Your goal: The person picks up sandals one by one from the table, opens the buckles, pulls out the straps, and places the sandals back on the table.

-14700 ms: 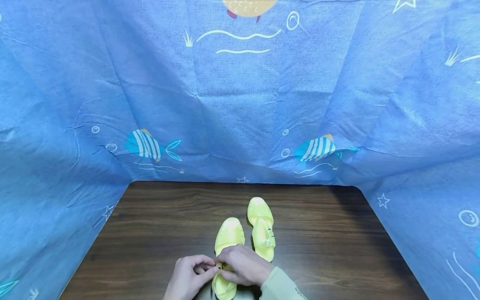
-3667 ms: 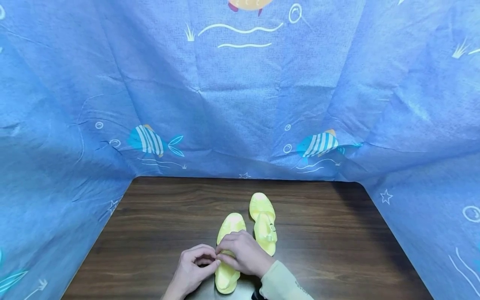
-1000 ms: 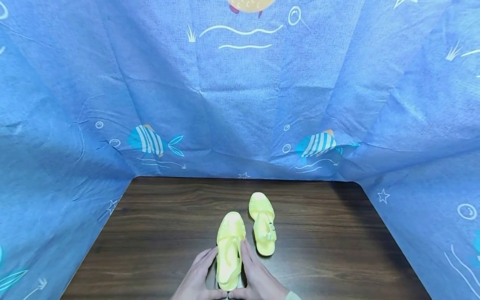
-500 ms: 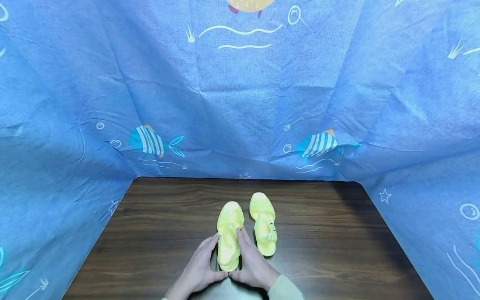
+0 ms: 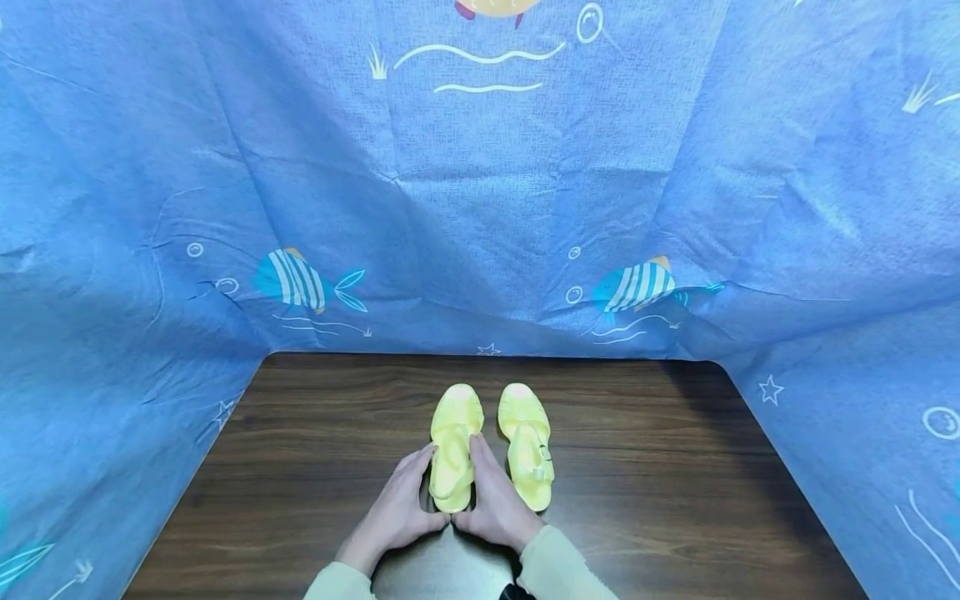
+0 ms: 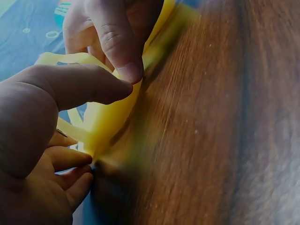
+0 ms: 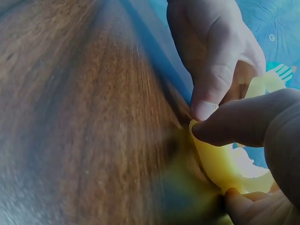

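Note:
Two pale yellow sandals lie toe-forward, side by side, on the brown table in the head view. My left hand (image 5: 401, 506) holds the left side of the left sandal (image 5: 457, 410), and my right hand (image 5: 497, 504) holds its right side. Both thumbs meet behind the heel, while the fingers reach along the sides. The wrist views show the thumbs at the sandal's heel (image 6: 110, 117) and the fingertips low along its sides near the tabletop. To the right, the other sandal (image 5: 522, 410) lies apart with its buckle showing; no hand touches it.
The dark wood-grain table (image 5: 637, 467) has rounded far corners. A blue cloth (image 5: 480, 208) printed with fish and stars hangs behind it and along both sides. A small black object (image 5: 516, 592) shows beside the right sleeve at the bottom edge.
Earlier, both hands worked at the left sandal's strap. Over the last second they have slid that sandal forward until its toe is level with the right one, which has stayed in place.

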Motion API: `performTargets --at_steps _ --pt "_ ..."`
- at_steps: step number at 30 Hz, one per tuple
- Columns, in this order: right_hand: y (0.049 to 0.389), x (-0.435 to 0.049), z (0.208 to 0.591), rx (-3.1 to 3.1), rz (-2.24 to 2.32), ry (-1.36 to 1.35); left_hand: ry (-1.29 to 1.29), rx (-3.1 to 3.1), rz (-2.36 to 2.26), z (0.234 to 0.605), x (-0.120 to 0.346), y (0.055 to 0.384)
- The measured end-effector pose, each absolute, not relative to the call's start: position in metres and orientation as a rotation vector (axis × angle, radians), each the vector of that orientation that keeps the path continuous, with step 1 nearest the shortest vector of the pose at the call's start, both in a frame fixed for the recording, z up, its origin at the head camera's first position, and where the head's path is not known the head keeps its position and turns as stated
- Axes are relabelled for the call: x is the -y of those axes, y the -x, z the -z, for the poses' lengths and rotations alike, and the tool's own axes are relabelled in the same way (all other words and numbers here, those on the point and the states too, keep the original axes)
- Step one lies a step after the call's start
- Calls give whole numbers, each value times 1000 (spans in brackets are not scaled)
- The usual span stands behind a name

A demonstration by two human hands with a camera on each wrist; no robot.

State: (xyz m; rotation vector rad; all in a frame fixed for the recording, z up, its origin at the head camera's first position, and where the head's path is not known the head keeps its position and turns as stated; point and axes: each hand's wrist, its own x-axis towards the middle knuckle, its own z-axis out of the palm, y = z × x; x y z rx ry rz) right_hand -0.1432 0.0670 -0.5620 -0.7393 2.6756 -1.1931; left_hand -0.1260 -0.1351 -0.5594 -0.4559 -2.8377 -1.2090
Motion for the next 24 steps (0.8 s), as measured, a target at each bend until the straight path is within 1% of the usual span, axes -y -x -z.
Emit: performTargets --at_steps 5,8,11,14,18,21,24 --pt "143 -67 562 -2699 1184 757 450 2836 1243 559 138 126" --pt "138 -70 562 -2731 1172 777 419 2866 1261 556 141 119" --pt "127 -77 560 -2761 1151 772 351 2923 1217 550 145 105" --pt "112 -86 557 -2773 1133 776 306 2957 1078 545 149 89" --pt "92 -102 554 -2750 1135 871 310 2935 850 537 152 69" --pt "80 -119 554 -2713 1173 964 384 2938 766 533 151 56" --pt "73 -138 555 -2688 1265 1041 567 2914 888 535 144 50"
